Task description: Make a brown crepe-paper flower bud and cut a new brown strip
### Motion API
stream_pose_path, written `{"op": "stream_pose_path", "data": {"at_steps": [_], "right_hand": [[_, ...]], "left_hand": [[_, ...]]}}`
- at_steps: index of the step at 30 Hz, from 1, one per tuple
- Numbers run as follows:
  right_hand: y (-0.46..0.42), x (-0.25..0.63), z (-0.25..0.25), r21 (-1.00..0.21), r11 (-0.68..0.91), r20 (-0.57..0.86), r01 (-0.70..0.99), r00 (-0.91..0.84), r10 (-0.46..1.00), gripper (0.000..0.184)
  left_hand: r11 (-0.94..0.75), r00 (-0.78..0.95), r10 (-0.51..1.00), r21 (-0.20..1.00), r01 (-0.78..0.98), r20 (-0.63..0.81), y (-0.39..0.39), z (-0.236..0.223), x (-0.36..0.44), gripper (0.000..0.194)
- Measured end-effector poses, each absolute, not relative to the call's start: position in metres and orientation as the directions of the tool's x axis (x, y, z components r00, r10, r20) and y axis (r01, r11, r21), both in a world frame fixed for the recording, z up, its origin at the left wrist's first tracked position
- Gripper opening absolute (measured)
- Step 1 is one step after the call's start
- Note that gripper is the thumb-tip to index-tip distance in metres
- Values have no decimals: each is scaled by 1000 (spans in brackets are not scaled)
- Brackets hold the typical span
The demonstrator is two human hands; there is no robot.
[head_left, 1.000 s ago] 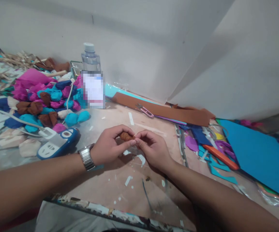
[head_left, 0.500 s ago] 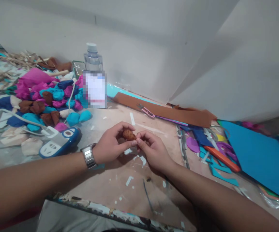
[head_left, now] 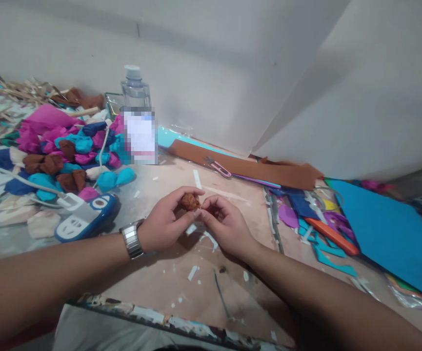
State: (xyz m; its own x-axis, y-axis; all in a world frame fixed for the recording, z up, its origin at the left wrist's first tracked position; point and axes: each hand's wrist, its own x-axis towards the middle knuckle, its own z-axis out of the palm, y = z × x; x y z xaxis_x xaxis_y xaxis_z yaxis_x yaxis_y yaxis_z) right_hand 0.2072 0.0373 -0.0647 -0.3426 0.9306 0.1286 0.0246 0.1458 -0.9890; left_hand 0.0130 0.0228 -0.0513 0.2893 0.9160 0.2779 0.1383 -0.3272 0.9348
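Between my hands, over the board, is a small brown crumpled paper ball (head_left: 190, 201). My left hand (head_left: 165, 217), with a metal watch (head_left: 133, 239) on its wrist, curls around the ball, thumb below and index finger above. At the ball's narrow right end, the thumb and fingertips of my right hand (head_left: 229, 224) pinch together. The other right fingers are folded in, and what exactly lies under the fingertips is partly hidden. Both hands meet at that narrow end.
Left lies a heap of coloured crumpled paper balls (head_left: 75, 146), by a blue-and-white power strip (head_left: 86, 217). A phone (head_left: 139, 139) leans on a bottle (head_left: 134, 87). Thread snips (head_left: 220, 169) rest on brown sheets (head_left: 247, 168). An orange cutter (head_left: 331, 236) and blue sheet (head_left: 390, 229) lie right.
The ball has turned slightly in my left fingers, and its narrow end now sits hidden further between both thumbs. The whole view has shifted a little.
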Motion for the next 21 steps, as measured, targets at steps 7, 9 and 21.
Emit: {"op": "stream_pose_path", "data": {"at_steps": [7,9,21], "right_hand": [[38,210,-55,-975,210,164,80,-385,908,49],[41,212,-55,-960,238,158,145,-421,893,47],[40,208,-57,-974,-3,78,-225,-349,934,32]], "left_hand": [[-365,407,878,902,229,252,24,-58,15,60],[-376,446,863,891,256,237,23,-57,15,66],[-330,321,912,921,208,255,28,-55,12,20]]}}
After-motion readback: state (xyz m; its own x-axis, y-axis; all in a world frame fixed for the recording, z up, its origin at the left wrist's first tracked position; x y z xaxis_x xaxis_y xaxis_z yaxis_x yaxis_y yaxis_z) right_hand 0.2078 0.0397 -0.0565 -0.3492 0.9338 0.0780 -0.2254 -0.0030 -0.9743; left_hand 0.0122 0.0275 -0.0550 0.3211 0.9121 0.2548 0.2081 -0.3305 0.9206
